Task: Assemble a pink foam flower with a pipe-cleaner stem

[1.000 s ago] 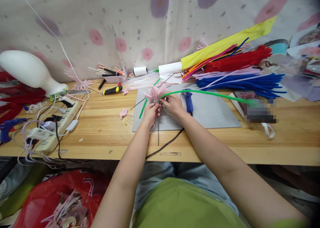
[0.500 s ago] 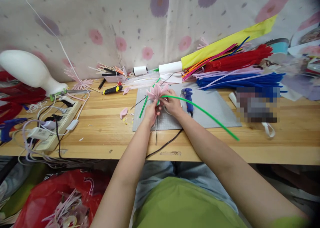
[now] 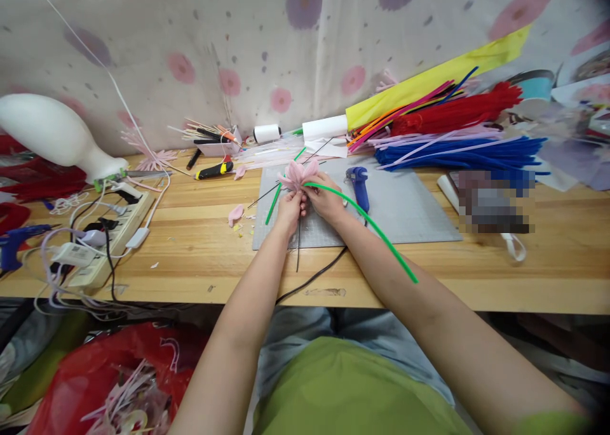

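Observation:
My left hand point(image 3: 288, 211) pinches the base of a pink pipe-cleaner flower point(image 3: 296, 173) over the grey cutting mat point(image 3: 410, 209). A thin dark wire stem point(image 3: 298, 247) hangs from the flower toward me. My right hand point(image 3: 328, 200) touches the flower from the right and grips a long green pipe cleaner point(image 3: 376, 230). That green strand arcs from the flower's base over my right forearm, and its free end points toward the table's front edge.
A blue glue gun point(image 3: 358, 185) lies just right of my hands, its black cord running off the front edge. Bundles of coloured pipe cleaners point(image 3: 452, 136) fill the back right. A power strip point(image 3: 112, 232) with cables sits left, a white lamp point(image 3: 57, 136) behind it.
The green pipe cleaner's free end has swung from far right across the mat round toward me, over my right forearm. Both hands stayed at the flower.

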A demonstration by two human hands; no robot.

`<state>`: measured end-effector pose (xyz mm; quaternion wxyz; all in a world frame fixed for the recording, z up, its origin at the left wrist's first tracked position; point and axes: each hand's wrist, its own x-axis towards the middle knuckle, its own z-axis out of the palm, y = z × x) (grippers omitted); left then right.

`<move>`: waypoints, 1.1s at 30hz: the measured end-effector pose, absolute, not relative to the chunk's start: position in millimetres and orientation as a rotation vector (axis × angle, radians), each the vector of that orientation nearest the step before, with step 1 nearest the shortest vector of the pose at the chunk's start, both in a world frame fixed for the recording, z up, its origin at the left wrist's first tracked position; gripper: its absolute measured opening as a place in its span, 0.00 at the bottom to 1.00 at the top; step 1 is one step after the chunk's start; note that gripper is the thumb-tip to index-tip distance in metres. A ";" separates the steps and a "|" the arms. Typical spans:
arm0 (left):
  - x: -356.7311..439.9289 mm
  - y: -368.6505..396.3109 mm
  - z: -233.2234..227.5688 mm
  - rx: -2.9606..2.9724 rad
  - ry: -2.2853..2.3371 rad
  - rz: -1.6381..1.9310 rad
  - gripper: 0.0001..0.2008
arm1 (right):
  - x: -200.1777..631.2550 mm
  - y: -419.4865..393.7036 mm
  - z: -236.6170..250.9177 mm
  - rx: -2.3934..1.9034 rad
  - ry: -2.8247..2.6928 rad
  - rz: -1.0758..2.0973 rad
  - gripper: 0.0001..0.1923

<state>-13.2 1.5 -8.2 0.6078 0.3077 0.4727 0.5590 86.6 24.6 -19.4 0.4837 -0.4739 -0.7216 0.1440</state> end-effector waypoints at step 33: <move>-24.5 -4.2 4.9 0.261 0.855 1.437 0.13 | 87.4 10.5 -4.5 -1.073 -1.378 1.297 0.16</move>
